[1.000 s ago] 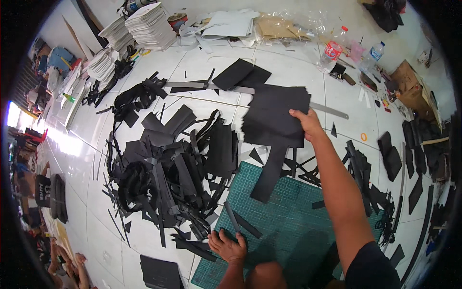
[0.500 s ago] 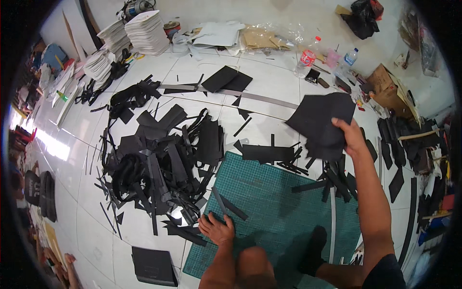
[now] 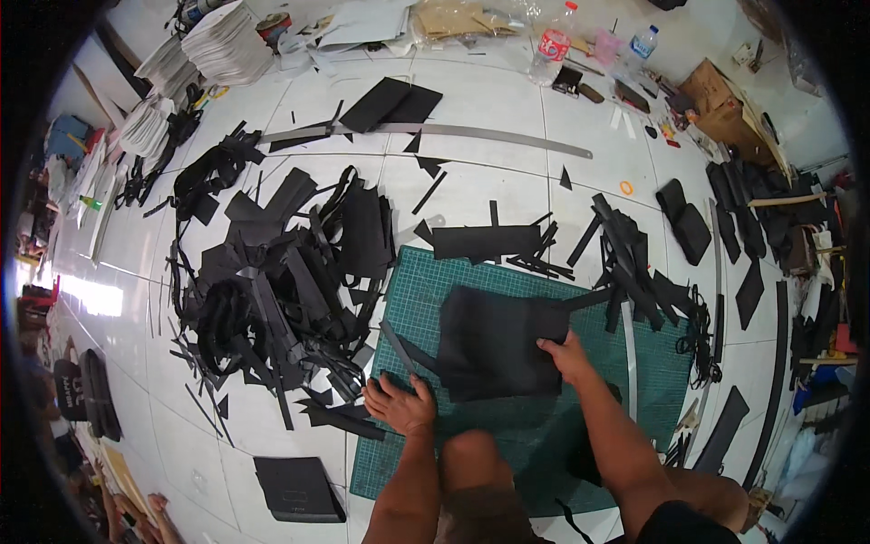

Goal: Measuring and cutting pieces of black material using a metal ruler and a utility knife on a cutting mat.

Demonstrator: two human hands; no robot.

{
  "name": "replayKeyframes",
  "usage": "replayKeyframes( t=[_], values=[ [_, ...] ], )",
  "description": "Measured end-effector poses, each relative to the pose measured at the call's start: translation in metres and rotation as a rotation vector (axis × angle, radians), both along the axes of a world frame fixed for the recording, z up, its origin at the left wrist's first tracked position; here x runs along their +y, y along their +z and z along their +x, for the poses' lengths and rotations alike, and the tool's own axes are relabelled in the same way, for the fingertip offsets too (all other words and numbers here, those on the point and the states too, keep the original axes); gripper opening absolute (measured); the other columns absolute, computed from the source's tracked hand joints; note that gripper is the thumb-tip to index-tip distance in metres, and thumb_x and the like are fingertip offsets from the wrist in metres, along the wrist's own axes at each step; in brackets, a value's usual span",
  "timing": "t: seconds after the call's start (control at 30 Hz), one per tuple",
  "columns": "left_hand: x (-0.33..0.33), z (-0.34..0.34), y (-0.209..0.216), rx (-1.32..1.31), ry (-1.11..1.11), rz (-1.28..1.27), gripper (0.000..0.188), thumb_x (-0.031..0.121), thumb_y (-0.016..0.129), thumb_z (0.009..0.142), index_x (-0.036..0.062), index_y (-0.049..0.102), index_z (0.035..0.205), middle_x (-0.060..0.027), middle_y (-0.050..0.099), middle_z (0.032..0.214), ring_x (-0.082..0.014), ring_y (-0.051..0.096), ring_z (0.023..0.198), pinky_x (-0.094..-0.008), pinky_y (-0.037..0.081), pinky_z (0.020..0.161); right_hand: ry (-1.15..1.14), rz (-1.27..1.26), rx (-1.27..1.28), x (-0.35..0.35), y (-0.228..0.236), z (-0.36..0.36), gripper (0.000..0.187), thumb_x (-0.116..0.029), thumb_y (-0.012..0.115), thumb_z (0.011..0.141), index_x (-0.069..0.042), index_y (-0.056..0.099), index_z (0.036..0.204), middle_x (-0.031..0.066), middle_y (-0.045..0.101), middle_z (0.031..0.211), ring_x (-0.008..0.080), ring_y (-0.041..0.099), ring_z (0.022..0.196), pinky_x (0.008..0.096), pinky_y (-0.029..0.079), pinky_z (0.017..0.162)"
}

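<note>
In my right hand [image 3: 566, 357] is a black sheet of material [image 3: 503, 344], pinched at its right edge with the thumb on top. The sheet lies over the middle of the green cutting mat [image 3: 517, 485]; whether it fully rests on the mat I cannot tell. My left hand [image 3: 401, 404] is spread with its palm down on the mat's left edge, holding nothing. Just above its fingers is a thin grey strip [image 3: 397, 344], with a dark strip [image 3: 419, 358] beside it. A metal ruler [image 3: 631, 363] runs along the mat's right part.
A tangled heap of black strips and scraps [image 3: 281, 308] covers the floor to the left. More black strips [image 3: 625, 263] overlap the mat's upper right corner. Beyond lies a long steel ruler [image 3: 480, 133]. Bottles [image 3: 550, 50] stand at the back. Another person's hands [image 3: 154, 508] show at lower left.
My right hand has brought the black sheet down and left, from above the floor at upper right to over the mat. The left hand stays at the mat's left edge. The view has shifted slightly.
</note>
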State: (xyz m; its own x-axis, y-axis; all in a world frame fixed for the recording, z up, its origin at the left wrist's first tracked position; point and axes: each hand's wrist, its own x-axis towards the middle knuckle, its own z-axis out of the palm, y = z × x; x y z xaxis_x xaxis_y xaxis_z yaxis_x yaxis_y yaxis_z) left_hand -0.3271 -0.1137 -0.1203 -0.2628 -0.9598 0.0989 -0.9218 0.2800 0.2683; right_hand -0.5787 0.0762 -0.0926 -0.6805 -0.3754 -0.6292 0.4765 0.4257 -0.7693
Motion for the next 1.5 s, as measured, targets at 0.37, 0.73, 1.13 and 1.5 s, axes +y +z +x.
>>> replayKeyframes(
  t=[0.37, 0.73, 1.13, 1.5],
  values=[
    [-0.003, 0.01, -0.002, -0.023, -0.021, -0.013, 0.06, 0.041, 0.053, 0.089, -0.0013, 0.043, 0.129, -0.0263, 0.037, 0.136, -0.0457, 0.029, 0.133, -0.0604, 0.02, 0.109, 0.407, 0.388, 0.719, -0.147, 0.066, -0.105, 0.058, -0.043, 0.075, 0.08, -0.001, 0.058, 0.117, 0.0153, 0.064, 0.104, 0.0282, 0.065, 0.087, 0.0378, 0.052, 0.078],
    [0.001, 0.016, 0.001, -0.065, 0.001, 0.093, 0.059, 0.044, 0.054, 0.085, 0.0013, 0.043, 0.124, -0.0241, 0.036, 0.136, -0.0468, 0.028, 0.134, -0.0622, 0.022, 0.108, 0.322, 0.367, 1.061, -0.474, -0.018, -0.327, 0.074, -0.043, 0.072, 0.079, 0.007, 0.051, 0.13, 0.0295, 0.056, 0.127, 0.0389, 0.056, 0.117, 0.0418, 0.046, 0.099],
    [0.005, 0.017, 0.003, -0.098, 0.005, 0.171, 0.06, 0.047, 0.054, 0.086, 0.0018, 0.043, 0.124, -0.0242, 0.035, 0.136, -0.0472, 0.027, 0.133, -0.064, 0.021, 0.107, 0.646, 0.487, 0.583, -0.532, 0.001, -0.369, 0.072, -0.038, 0.081, 0.075, 0.002, 0.052, 0.127, 0.0219, 0.06, 0.121, 0.0289, 0.062, 0.1, 0.044, 0.05, 0.081],
    [0.006, 0.018, -0.003, -0.089, -0.011, 0.144, 0.058, 0.045, 0.053, 0.086, 0.0025, 0.042, 0.125, -0.0247, 0.034, 0.138, -0.048, 0.025, 0.135, -0.0644, 0.02, 0.108, 0.583, 0.632, 1.034, -0.539, -0.012, -0.351, 0.055, -0.033, 0.08, 0.074, 0.001, 0.06, 0.111, 0.0261, 0.065, 0.111, 0.037, 0.064, 0.106, 0.0424, 0.051, 0.089]
  ],
)
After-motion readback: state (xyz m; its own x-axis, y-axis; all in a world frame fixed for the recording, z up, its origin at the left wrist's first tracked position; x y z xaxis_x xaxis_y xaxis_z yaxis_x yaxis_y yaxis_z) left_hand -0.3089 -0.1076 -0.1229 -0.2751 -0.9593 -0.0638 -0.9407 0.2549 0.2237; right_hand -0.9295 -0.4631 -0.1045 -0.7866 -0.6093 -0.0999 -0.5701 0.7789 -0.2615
